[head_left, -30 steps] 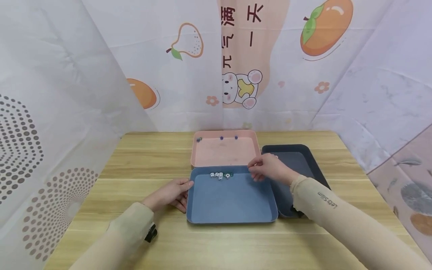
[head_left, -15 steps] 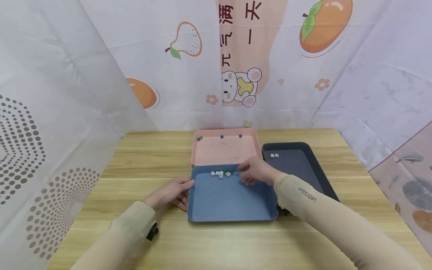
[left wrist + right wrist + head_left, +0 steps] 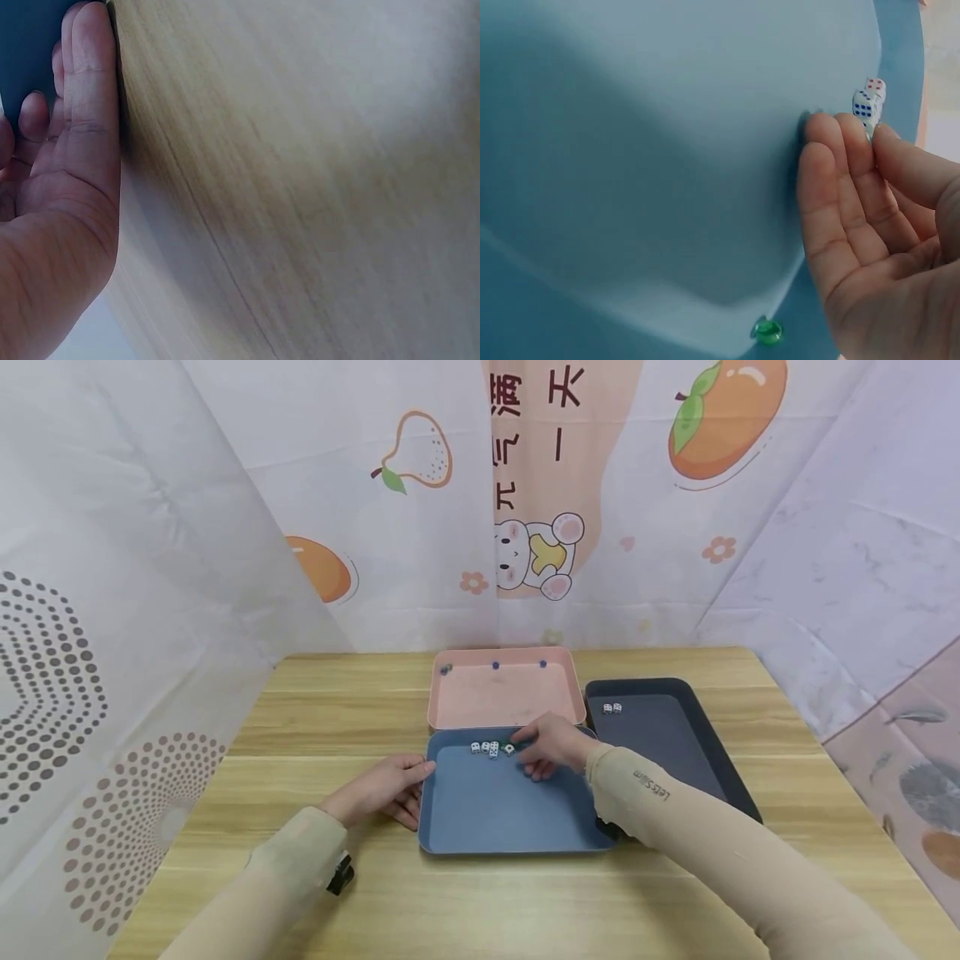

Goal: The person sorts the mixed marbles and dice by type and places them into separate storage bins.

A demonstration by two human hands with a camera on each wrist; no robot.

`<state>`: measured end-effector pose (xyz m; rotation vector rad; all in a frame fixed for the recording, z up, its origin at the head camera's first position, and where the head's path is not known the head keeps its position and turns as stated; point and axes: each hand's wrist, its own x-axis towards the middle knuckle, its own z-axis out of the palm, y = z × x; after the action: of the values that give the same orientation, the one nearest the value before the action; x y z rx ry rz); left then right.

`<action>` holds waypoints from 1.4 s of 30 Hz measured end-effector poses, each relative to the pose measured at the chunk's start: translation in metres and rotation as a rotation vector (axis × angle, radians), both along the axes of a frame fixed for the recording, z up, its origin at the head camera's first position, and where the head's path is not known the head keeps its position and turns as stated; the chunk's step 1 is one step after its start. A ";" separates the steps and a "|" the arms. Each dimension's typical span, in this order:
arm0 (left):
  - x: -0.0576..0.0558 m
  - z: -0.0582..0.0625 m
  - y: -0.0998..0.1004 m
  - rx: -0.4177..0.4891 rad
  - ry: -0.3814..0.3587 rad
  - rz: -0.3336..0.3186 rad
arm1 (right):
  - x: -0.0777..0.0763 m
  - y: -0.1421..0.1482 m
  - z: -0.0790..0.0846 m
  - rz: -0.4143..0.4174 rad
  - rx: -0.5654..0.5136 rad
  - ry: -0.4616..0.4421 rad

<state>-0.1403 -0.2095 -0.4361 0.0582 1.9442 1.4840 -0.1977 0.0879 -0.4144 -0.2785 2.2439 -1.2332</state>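
My left hand (image 3: 384,791) holds the left rim of the blue tray (image 3: 517,835), thumb at the top of the rim and the other fingers along the outer wall. Over the tray's back part, my right hand (image 3: 551,746) reaches down with loosely bent fingers beside a row of white dice (image 3: 485,748). In the right wrist view, thumb and fingertips come close together next to the dice (image 3: 867,109); a hint of green shows at the fingertips, but a grip on it is not visible. A green glass marble (image 3: 767,330) lies in the tray's corner.
Behind the blue tray is a pink tray (image 3: 506,697) with several small marbles, among them a blue marble (image 3: 496,666). A dark grey tray (image 3: 663,743) with two dice (image 3: 612,708) stands at the right. All sit on a wooden table (image 3: 330,718) against a printed cloth.
My right hand has moved left from the blue tray's back right corner to the dice. A blue marble in the pink tray has shifted right. The left hand stays on the rim.
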 end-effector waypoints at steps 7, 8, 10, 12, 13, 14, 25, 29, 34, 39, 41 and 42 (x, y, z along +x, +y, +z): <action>-0.001 0.001 0.000 0.003 -0.011 -0.002 | 0.001 -0.008 -0.007 -0.012 0.030 0.032; -0.001 0.001 0.001 0.003 -0.011 -0.002 | 0.001 -0.008 -0.008 -0.010 0.042 0.042; -0.001 0.001 0.001 0.001 -0.011 -0.002 | 0.001 -0.010 -0.009 -0.007 0.062 0.062; -0.001 0.000 0.001 0.001 -0.011 -0.002 | 0.001 -0.011 -0.009 -0.010 0.077 0.077; -0.001 0.000 0.001 -0.001 -0.012 -0.001 | 0.001 -0.012 -0.009 -0.012 0.084 0.085; -0.001 0.000 0.001 -0.003 -0.013 0.000 | 0.001 -0.012 -0.009 -0.011 0.088 0.094; 0.000 0.004 0.004 -0.026 -0.010 -0.002 | -0.002 -0.015 -0.015 -0.041 0.151 0.184; 0.000 0.005 0.005 -0.026 -0.009 0.000 | -0.004 -0.016 -0.016 -0.031 0.173 0.198; -0.001 0.005 0.004 -0.027 -0.016 0.011 | -0.004 -0.014 -0.015 -0.013 0.139 0.182; -0.001 0.004 0.002 -0.037 -0.023 0.022 | -0.002 -0.006 -0.011 -0.006 0.103 0.164; -0.001 0.003 0.001 -0.037 -0.024 0.024 | -0.002 -0.001 -0.009 -0.004 0.086 0.165; -0.001 0.003 0.000 -0.036 -0.022 0.025 | -0.002 0.001 -0.008 0.001 0.078 0.166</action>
<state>-0.1411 -0.2095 -0.4333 0.0022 1.9599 1.4594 -0.2000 0.0888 -0.4223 -0.3636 2.4267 -1.1566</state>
